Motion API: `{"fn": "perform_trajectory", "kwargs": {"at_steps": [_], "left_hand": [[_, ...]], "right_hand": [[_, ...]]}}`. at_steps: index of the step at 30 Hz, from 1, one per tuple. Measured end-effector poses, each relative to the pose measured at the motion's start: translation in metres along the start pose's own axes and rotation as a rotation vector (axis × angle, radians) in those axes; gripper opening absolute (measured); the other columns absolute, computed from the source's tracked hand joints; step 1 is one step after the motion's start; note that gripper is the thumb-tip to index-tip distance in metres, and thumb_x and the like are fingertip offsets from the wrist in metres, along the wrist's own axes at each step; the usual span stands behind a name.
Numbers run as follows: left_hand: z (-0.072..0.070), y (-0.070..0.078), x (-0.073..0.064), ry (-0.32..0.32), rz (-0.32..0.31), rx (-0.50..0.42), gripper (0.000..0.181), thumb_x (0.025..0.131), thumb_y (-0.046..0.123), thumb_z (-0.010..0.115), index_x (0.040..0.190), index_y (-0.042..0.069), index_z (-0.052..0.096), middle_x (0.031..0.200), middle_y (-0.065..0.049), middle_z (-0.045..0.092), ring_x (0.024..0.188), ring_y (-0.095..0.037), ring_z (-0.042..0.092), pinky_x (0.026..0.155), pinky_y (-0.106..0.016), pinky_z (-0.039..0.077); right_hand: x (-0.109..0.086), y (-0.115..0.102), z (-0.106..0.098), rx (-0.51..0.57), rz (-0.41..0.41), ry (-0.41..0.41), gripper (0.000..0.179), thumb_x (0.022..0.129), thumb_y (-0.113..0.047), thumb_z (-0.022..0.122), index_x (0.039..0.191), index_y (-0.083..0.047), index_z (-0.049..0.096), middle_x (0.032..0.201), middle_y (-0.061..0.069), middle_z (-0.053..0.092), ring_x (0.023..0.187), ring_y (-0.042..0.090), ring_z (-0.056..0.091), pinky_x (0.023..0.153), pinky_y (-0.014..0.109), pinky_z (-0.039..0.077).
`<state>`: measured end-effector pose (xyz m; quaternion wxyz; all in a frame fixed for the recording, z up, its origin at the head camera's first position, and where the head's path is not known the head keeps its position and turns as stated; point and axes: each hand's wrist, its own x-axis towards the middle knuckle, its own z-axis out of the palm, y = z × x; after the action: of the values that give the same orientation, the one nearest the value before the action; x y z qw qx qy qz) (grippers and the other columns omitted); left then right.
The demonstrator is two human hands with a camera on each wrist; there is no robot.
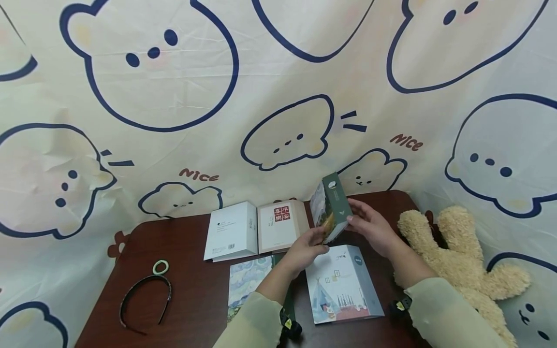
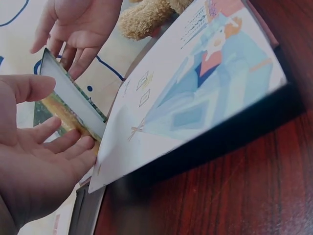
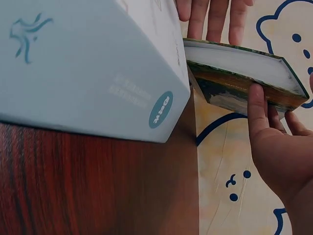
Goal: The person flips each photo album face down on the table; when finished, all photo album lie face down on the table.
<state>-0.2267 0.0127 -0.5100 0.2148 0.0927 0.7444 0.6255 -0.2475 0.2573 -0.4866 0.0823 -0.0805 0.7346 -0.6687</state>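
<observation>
Both hands hold a thick book (image 1: 336,200) with a green spine and a landscape picture on its cover, tilted up above the back of the table. My left hand (image 1: 306,249) holds its lower left part, fingers against the picture cover. On the other side, my right hand (image 1: 370,226) grips near the spine, its far fingers partly hidden. White page edges of this book (image 3: 239,61) show between its covers in the right wrist view. Just in front of the hands lies a white boxlike book (image 1: 337,285) with a tent drawing and a pale blue side.
Under my left forearm is a partly covered book with a cloud painting (image 1: 250,280). A white book (image 1: 232,232) and a cream book with a red seal (image 1: 283,224) lie behind. At left are a black headband (image 1: 126,302) and pale green ring (image 1: 160,267); a plush toy (image 1: 461,270) sits right.
</observation>
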Motion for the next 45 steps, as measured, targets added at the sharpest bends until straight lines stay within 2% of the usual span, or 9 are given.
{"fn": "perform_trajectory", "kwargs": {"at_steps": [5, 13, 25, 33, 38, 45], "left_hand": [[0.000, 0.001, 0.001, -0.009, -0.005, 0.017, 0.057, 0.099, 0.022, 0.068, 0.152, 0.014, 0.049, 0.154, -0.011, 0.052, 0.145, -0.033, 0.045, 0.115, -0.058, 0.038], [0.001, 0.001, 0.002, 0.001, 0.001, 0.042, 0.056, 0.100, 0.022, 0.067, 0.153, 0.011, 0.049, 0.154, -0.010, 0.052, 0.145, -0.031, 0.046, 0.114, -0.053, 0.041], [0.002, -0.002, 0.005, 0.025, -0.007, 0.061, 0.054, 0.100, 0.021, 0.066, 0.151, 0.011, 0.051, 0.152, -0.010, 0.054, 0.142, -0.030, 0.049, 0.113, -0.051, 0.043], [0.003, -0.003, 0.007, 0.020, 0.000, 0.067, 0.055, 0.101, 0.021, 0.065, 0.152, 0.010, 0.049, 0.153, -0.010, 0.053, 0.143, -0.031, 0.047, 0.114, -0.051, 0.042], [0.004, -0.003, 0.008, 0.022, 0.001, 0.091, 0.056, 0.101, 0.022, 0.066, 0.153, 0.010, 0.049, 0.153, -0.009, 0.053, 0.144, -0.030, 0.047, 0.116, -0.051, 0.039], [0.006, -0.003, 0.010, 0.029, 0.008, 0.120, 0.057, 0.101, 0.022, 0.067, 0.153, 0.010, 0.048, 0.153, -0.009, 0.053, 0.143, -0.030, 0.047, 0.116, -0.053, 0.039]], "right_hand": [[-0.001, 0.006, -0.005, -0.003, 0.004, 0.015, 0.065, 0.106, -0.028, 0.063, 0.161, -0.012, 0.033, 0.155, 0.017, 0.044, 0.131, 0.024, 0.056, 0.109, 0.052, 0.048], [-0.003, 0.013, -0.011, 0.014, 0.026, 0.045, 0.061, 0.108, -0.025, 0.059, 0.161, -0.012, 0.032, 0.157, 0.017, 0.043, 0.126, 0.020, 0.059, 0.101, 0.035, 0.054], [-0.002, 0.020, -0.009, 0.094, 0.083, 0.115, 0.059, 0.110, -0.015, 0.050, 0.163, -0.006, 0.025, 0.160, 0.021, 0.036, 0.119, 0.013, 0.059, 0.099, 0.034, 0.054], [0.002, 0.028, -0.009, 0.139, 0.147, 0.196, 0.058, 0.108, -0.012, 0.045, 0.163, -0.008, 0.026, 0.161, 0.017, 0.034, 0.122, 0.020, 0.056, 0.099, 0.035, 0.054], [0.005, 0.032, -0.008, 0.153, 0.189, 0.240, 0.059, 0.108, -0.010, 0.043, 0.164, -0.008, 0.024, 0.162, 0.017, 0.032, 0.128, 0.025, 0.052, 0.103, 0.040, 0.052], [0.009, 0.035, -0.006, 0.116, 0.265, 0.310, 0.060, 0.108, -0.009, 0.041, 0.165, -0.007, 0.023, 0.161, 0.020, 0.035, 0.135, 0.032, 0.049, 0.107, 0.044, 0.050]]}}
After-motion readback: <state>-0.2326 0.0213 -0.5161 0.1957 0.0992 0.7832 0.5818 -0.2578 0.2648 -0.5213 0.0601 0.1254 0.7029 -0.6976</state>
